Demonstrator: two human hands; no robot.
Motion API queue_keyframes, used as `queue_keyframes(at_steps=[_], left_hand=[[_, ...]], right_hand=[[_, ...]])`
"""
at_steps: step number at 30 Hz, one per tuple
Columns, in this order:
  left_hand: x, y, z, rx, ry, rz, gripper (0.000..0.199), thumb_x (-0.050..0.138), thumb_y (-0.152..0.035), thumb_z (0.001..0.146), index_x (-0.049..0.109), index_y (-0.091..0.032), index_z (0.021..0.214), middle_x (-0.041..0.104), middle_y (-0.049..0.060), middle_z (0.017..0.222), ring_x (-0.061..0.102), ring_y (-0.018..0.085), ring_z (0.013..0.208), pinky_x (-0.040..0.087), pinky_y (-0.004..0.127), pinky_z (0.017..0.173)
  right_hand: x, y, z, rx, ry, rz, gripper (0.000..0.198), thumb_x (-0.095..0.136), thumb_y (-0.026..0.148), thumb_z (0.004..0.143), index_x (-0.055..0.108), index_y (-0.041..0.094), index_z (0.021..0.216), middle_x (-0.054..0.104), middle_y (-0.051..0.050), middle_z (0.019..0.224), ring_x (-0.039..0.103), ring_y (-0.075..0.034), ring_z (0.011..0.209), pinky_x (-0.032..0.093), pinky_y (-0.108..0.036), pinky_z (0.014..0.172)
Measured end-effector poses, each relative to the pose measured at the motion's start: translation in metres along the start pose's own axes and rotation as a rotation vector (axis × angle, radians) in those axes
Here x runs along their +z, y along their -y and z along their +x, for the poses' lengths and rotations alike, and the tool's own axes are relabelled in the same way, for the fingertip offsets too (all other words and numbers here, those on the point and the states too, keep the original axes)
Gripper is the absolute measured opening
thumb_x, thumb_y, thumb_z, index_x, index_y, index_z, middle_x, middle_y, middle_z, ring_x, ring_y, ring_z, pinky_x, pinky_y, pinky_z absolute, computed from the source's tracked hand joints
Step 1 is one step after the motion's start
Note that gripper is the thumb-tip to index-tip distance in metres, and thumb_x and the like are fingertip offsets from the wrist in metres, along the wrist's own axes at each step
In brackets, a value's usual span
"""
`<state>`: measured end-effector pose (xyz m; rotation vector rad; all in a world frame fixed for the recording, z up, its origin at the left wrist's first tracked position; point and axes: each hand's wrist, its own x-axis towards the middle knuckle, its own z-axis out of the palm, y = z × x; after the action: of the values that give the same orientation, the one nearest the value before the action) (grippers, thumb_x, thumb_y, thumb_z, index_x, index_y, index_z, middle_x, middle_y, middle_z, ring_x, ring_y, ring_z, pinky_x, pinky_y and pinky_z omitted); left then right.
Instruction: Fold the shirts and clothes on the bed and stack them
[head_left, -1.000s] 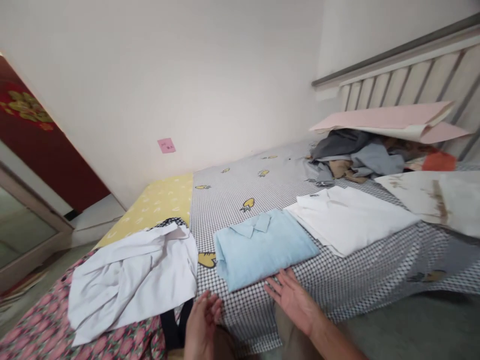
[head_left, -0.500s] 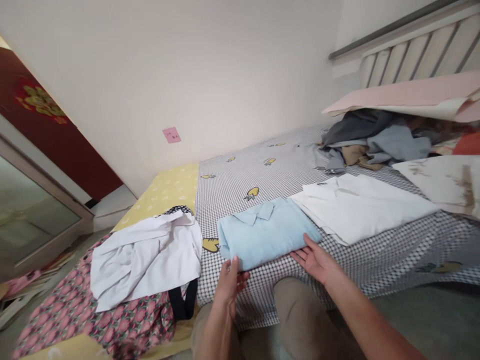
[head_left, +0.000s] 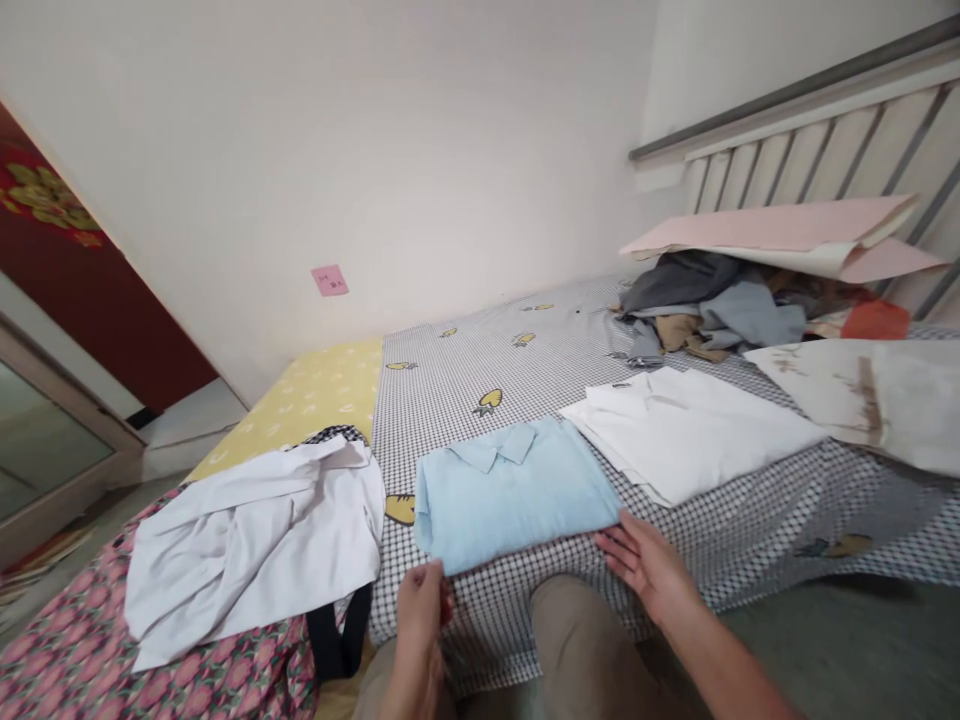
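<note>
A folded light blue collared shirt (head_left: 517,500) lies flat on the checked bedsheet (head_left: 457,390), its collar toward the wall. At its near left corner, my left hand (head_left: 421,605) is closed, thumb and finger pinched on the cloth edge. My right hand (head_left: 651,565) is by the near right corner; its thumb touches the cloth while the other fingers stretch out below the edge, apart from the thumb. A folded white shirt (head_left: 697,430) lies right of the blue one. On the left, a loosely spread white shirt (head_left: 262,540) is wrinkled.
Under the left shirt is a pink floral cloth (head_left: 202,680), with a black strap (head_left: 337,640) hanging beside it. Crumpled grey clothes (head_left: 690,290) and a pink sheet (head_left: 772,225) are piled at the back right, by the slatted headboard (head_left: 802,160). My knee (head_left: 585,640) is against the bed edge.
My left hand has closed on the blue shirt's near left corner. My right hand has shifted from the front edge to the right corner. The view has swung slightly right.
</note>
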<state>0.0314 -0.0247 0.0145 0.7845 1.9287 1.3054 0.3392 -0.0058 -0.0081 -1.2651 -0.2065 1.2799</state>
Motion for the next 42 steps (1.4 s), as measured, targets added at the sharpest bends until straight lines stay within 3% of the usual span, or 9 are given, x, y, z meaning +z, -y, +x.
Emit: queue_keyframes(at_steps=[3, 6, 9, 11, 15, 19, 28, 32, 42], left_hand=[[-0.015, -0.016, -0.004, 0.16, -0.209, 0.133, 0.017, 0.052, -0.033, 0.085, 0.057, -0.022, 0.097, 0.065, 0.005, 0.083, 0.067, 0.024, 0.074, 0.057, 0.041, 0.072], [-0.002, -0.058, -0.01, 0.688, -0.367, 0.395, 0.033, 0.044, -0.032, 0.093, 0.061, -0.017, 0.116, 0.067, 0.016, 0.116, 0.064, 0.031, 0.112, 0.05, 0.053, 0.101], [0.037, -0.093, -0.008, 1.08, -0.321, 0.672, 0.042, 0.038, -0.027, 0.101, 0.06, -0.018, 0.136, 0.056, 0.019, 0.147, 0.048, 0.031, 0.141, 0.03, 0.06, 0.12], [0.065, -0.094, 0.004, 1.195, -0.202, 0.859, 0.048, 0.039, -0.027, 0.102, 0.051, -0.026, 0.149, 0.041, 0.014, 0.163, 0.034, 0.03, 0.152, 0.018, 0.062, 0.125], [0.093, -0.05, 0.036, 0.982, 0.072, 1.142, 0.051, 0.039, -0.038, 0.103, 0.043, -0.032, 0.154, 0.041, 0.011, 0.163, 0.035, 0.032, 0.152, 0.021, 0.069, 0.122], [0.095, -0.018, 0.047, 0.788, 0.119, 1.229, 0.054, 0.036, -0.04, 0.104, 0.034, -0.032, 0.157, 0.033, 0.009, 0.166, 0.03, 0.032, 0.154, 0.022, 0.072, 0.12], [0.093, -0.016, 0.048, 0.785, 0.127, 1.163, 0.053, 0.035, -0.043, 0.104, 0.033, -0.038, 0.157, 0.032, 0.004, 0.167, 0.029, 0.029, 0.155, 0.021, 0.069, 0.123], [0.093, -0.02, 0.041, 0.756, 0.141, 1.181, 0.054, 0.035, -0.042, 0.104, 0.033, -0.035, 0.157, 0.032, 0.005, 0.167, 0.027, 0.03, 0.155, 0.02, 0.069, 0.123], [0.094, -0.013, 0.043, 0.737, 0.132, 1.102, 0.054, 0.033, -0.046, 0.104, 0.034, -0.037, 0.158, 0.033, 0.002, 0.167, 0.027, 0.028, 0.156, 0.016, 0.066, 0.126]], right_hand=[[-0.014, 0.012, 0.001, -0.33, -0.128, -0.123, 0.034, 0.069, 0.046, 0.077, 0.059, 0.023, 0.099, 0.072, -0.001, 0.08, 0.069, -0.019, 0.069, 0.052, -0.027, 0.059], [0.006, 0.026, -0.002, -0.817, -0.069, -0.433, 0.033, 0.059, 0.05, 0.085, 0.066, 0.022, 0.102, 0.074, -0.008, 0.098, 0.069, -0.025, 0.093, 0.055, -0.04, 0.086], [0.054, 0.031, -0.003, -1.189, -0.06, -0.889, 0.038, 0.046, 0.042, 0.096, 0.068, 0.024, 0.12, 0.067, -0.014, 0.13, 0.06, -0.031, 0.122, 0.042, -0.055, 0.108], [0.086, 0.026, 0.001, -1.296, -0.084, -1.214, 0.044, 0.043, 0.037, 0.1, 0.061, 0.029, 0.138, 0.056, -0.012, 0.149, 0.048, -0.034, 0.137, 0.031, -0.063, 0.113], [0.111, 0.002, 0.026, -1.282, 0.0, -1.668, 0.051, 0.046, 0.039, 0.101, 0.048, 0.039, 0.152, 0.04, -0.004, 0.165, 0.03, -0.039, 0.151, 0.018, -0.071, 0.116], [0.1, -0.018, 0.053, -1.155, 0.096, -1.764, 0.052, 0.039, 0.051, 0.103, 0.046, 0.042, 0.153, 0.042, -0.003, 0.163, 0.03, -0.04, 0.151, 0.016, -0.075, 0.115], [0.092, -0.024, 0.061, -1.195, 0.096, -1.677, 0.054, 0.036, 0.05, 0.104, 0.043, 0.036, 0.156, 0.047, -0.005, 0.16, 0.037, -0.038, 0.148, 0.022, -0.071, 0.115], [0.088, -0.028, 0.063, -1.241, 0.026, -1.588, 0.059, 0.041, 0.049, 0.102, 0.041, 0.031, 0.158, 0.037, -0.01, 0.165, 0.036, -0.037, 0.148, 0.021, -0.067, 0.118], [0.084, -0.024, 0.063, -1.249, 0.182, -1.637, 0.051, 0.047, 0.048, 0.1, 0.049, 0.043, 0.151, 0.041, -0.003, 0.164, 0.038, -0.037, 0.147, 0.022, -0.068, 0.117]])
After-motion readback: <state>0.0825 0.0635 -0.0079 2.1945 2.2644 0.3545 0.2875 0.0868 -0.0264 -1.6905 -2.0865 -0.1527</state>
